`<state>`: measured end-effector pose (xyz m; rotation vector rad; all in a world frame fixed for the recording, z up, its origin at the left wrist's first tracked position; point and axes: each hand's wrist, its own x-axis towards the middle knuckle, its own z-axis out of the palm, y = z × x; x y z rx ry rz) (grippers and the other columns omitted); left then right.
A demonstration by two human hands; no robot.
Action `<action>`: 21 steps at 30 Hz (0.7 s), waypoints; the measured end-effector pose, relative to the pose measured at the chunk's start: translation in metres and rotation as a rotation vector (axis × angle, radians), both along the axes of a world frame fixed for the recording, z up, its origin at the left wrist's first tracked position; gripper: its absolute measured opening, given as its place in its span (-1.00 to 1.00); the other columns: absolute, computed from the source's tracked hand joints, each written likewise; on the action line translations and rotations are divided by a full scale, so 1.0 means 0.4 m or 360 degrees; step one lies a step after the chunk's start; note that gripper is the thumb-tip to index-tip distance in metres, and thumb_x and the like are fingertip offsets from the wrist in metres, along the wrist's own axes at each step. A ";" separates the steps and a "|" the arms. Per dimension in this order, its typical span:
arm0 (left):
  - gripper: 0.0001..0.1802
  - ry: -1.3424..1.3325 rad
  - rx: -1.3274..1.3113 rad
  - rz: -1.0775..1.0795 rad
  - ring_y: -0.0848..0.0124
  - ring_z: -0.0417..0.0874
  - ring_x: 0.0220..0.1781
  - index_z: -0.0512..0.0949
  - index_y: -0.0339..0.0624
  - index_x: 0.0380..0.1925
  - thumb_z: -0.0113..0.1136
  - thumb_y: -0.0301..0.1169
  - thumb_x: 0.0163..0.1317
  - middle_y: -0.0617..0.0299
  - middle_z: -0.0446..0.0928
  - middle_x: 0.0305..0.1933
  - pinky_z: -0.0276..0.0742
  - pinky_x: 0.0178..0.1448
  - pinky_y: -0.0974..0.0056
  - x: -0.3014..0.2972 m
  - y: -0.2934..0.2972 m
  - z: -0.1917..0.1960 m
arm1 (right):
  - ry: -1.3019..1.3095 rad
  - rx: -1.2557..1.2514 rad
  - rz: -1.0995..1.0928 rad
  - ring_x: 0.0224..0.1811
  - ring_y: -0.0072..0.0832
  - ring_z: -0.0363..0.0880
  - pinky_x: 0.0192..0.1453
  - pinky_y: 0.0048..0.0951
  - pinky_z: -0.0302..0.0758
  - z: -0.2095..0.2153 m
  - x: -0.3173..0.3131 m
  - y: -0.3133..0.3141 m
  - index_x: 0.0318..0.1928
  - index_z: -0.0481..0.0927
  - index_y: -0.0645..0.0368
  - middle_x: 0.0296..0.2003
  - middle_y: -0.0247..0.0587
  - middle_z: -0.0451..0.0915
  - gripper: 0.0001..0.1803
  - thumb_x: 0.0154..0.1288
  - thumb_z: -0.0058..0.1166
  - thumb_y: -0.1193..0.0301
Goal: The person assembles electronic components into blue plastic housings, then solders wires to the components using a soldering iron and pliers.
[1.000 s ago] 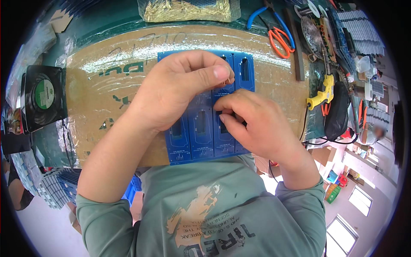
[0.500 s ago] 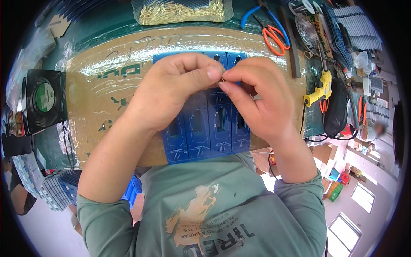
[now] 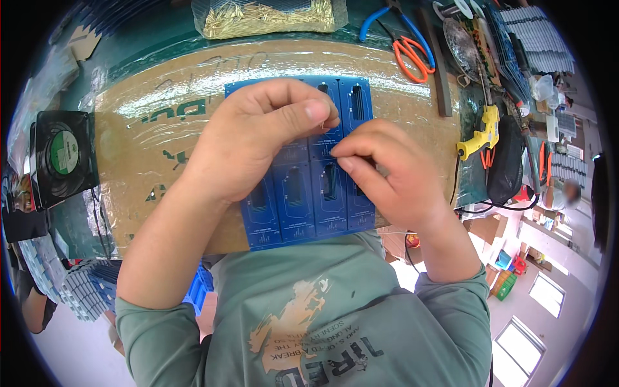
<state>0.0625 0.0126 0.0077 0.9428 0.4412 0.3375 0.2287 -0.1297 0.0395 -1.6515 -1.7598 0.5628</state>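
A blue panel of circuit boards [image 3: 298, 213] with long slots lies on a taped cardboard sheet [image 3: 148, 129]. My left hand [image 3: 258, 138] rests on the panel's upper left part. Its thumb and fingers are pinched on thin gold pins, and one tip shows by the thumb. My right hand [image 3: 387, 177] lies over the panel's right side. Its thumb and forefinger are pressed together just below my left thumb, on a pin too small to see clearly. Both hands hide the middle of the panel.
A clear bag of gold pins [image 3: 271, 16] lies at the far edge. Orange scissors [image 3: 409, 55], blue-handled pliers [image 3: 380, 19] and a yellow glue gun [image 3: 480, 132] are on the right. A black fan [image 3: 61, 158] stands on the left.
My right hand rose from the panel to meet my left fingertips, then dropped slightly, still pinched. My left hand stayed in place.
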 end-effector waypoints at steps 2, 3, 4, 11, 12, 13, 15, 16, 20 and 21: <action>-0.81 -0.0020 -0.0026 0.0003 0.30 0.63 -0.01 0.59 -0.26 -0.24 0.25 -0.33 0.35 0.13 0.62 -0.10 0.51 0.18 0.20 0.000 0.000 -0.003 | -0.0097 -0.0079 0.0016 -0.32 -0.17 0.62 -0.26 -0.26 0.59 -0.006 -0.003 -0.006 -0.10 0.61 0.08 -0.27 -0.19 0.59 -0.79 0.23 0.16 0.51; -0.82 -0.0041 -0.0051 0.0007 0.30 0.63 -0.01 0.59 -0.25 -0.25 0.25 -0.34 0.35 0.13 0.62 -0.10 0.52 0.18 0.19 0.001 0.000 -0.004 | -0.0195 -0.0158 0.0033 -0.30 -0.11 0.62 -0.25 -0.19 0.60 -0.008 -0.006 -0.009 -0.09 0.62 0.04 -0.26 -0.20 0.58 -0.75 0.20 0.14 0.51; -0.82 -0.0041 -0.0051 0.0007 0.30 0.63 -0.01 0.59 -0.25 -0.25 0.25 -0.34 0.35 0.13 0.62 -0.10 0.52 0.18 0.19 0.002 0.001 -0.004 | -0.0195 -0.0158 0.0033 -0.30 -0.11 0.62 -0.25 -0.19 0.60 -0.005 -0.011 -0.009 -0.09 0.62 0.04 -0.26 -0.20 0.58 -0.75 0.20 0.14 0.51; -0.82 -0.0040 -0.0057 0.0005 0.31 0.63 -0.01 0.59 -0.26 -0.26 0.25 -0.34 0.35 0.13 0.62 -0.10 0.52 0.17 0.20 0.003 0.003 -0.001 | -0.0279 -0.0218 -0.0041 -0.28 -0.08 0.63 -0.27 -0.11 0.58 0.003 -0.025 0.001 -0.13 0.62 0.02 -0.28 -0.19 0.58 -0.75 0.17 0.10 0.54; -0.82 -0.0021 -0.0059 0.0007 0.31 0.63 -0.01 0.59 -0.26 -0.25 0.25 -0.35 0.35 0.13 0.62 -0.10 0.52 0.17 0.20 0.002 0.003 -0.001 | -0.0268 -0.0214 -0.0051 -0.28 -0.07 0.63 -0.27 -0.11 0.58 0.003 -0.025 0.001 -0.14 0.61 0.02 -0.28 -0.18 0.58 -0.76 0.17 0.11 0.54; -0.82 -0.0022 -0.0059 0.0007 0.31 0.63 -0.01 0.59 -0.26 -0.25 0.25 -0.35 0.35 0.13 0.62 -0.10 0.52 0.17 0.20 0.001 0.003 -0.001 | -0.0269 -0.0214 -0.0051 -0.28 -0.07 0.63 -0.27 -0.11 0.58 0.003 -0.026 0.002 -0.14 0.61 0.02 -0.28 -0.18 0.58 -0.76 0.17 0.11 0.54; -0.82 -0.0014 -0.0052 0.0000 0.32 0.63 -0.02 0.59 -0.27 -0.25 0.25 -0.35 0.35 0.13 0.62 -0.09 0.52 0.16 0.21 0.000 0.002 0.001 | -0.0264 -0.0225 -0.0063 -0.28 -0.07 0.63 -0.27 -0.11 0.58 0.005 -0.025 0.003 -0.15 0.61 0.03 -0.29 -0.18 0.59 -0.77 0.17 0.11 0.54; -0.82 -0.0014 -0.0052 -0.0002 0.32 0.63 -0.02 0.59 -0.27 -0.25 0.25 -0.35 0.35 0.13 0.62 -0.09 0.52 0.16 0.21 0.001 0.001 0.003 | -0.0264 -0.0225 -0.0065 -0.28 -0.07 0.63 -0.27 -0.11 0.58 0.005 -0.024 0.003 -0.15 0.61 0.03 -0.29 -0.18 0.59 -0.77 0.17 0.11 0.54; -0.81 0.0003 -0.0025 -0.0002 0.31 0.63 -0.01 0.60 -0.27 -0.23 0.25 -0.34 0.35 0.14 0.62 -0.08 0.51 0.16 0.21 0.001 0.001 0.003 | -0.0301 -0.0195 -0.0082 -0.28 -0.09 0.64 -0.28 -0.12 0.59 0.004 -0.033 0.005 -0.16 0.61 0.03 -0.30 -0.19 0.60 -0.79 0.17 0.12 0.53; -0.81 0.0007 -0.0017 -0.0008 0.31 0.63 -0.01 0.60 -0.27 -0.23 0.25 -0.34 0.35 0.14 0.62 -0.08 0.51 0.16 0.21 0.000 0.001 0.004 | -0.0350 -0.0171 -0.0084 -0.28 -0.10 0.64 -0.28 -0.13 0.58 0.003 -0.036 0.006 -0.17 0.61 0.03 -0.31 -0.20 0.60 -0.80 0.17 0.12 0.52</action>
